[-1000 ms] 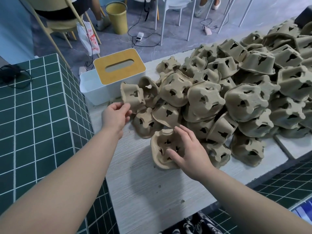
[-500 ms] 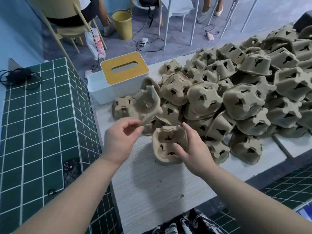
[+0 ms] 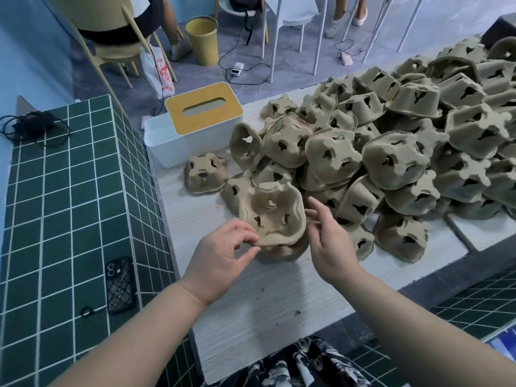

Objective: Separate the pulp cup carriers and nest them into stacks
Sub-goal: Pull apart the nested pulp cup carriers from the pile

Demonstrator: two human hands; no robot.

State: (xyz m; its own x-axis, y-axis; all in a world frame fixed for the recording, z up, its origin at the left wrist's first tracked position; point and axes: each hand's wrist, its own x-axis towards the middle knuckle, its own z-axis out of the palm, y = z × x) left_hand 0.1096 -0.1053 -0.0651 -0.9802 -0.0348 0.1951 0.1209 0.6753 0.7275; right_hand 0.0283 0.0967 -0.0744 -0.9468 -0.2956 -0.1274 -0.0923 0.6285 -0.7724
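A pulp carrier [image 3: 272, 216] is pinched at its near rim by the left hand [image 3: 220, 255], tilted over the stack [image 3: 282, 251]; the right hand [image 3: 329, 241] is relaxed, holding nothing. Probably light, stiff-ish, crushable, so best gripped by the rim.

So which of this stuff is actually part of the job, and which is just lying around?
Part of the job:
- carrier, pinched at its rim by the left hand
- stack under it
- pile of loose carriers
- lone carrier by the box
- right hand, open beside the carrier

Just lying about:
- tissue box
- phone
- cable
- bin
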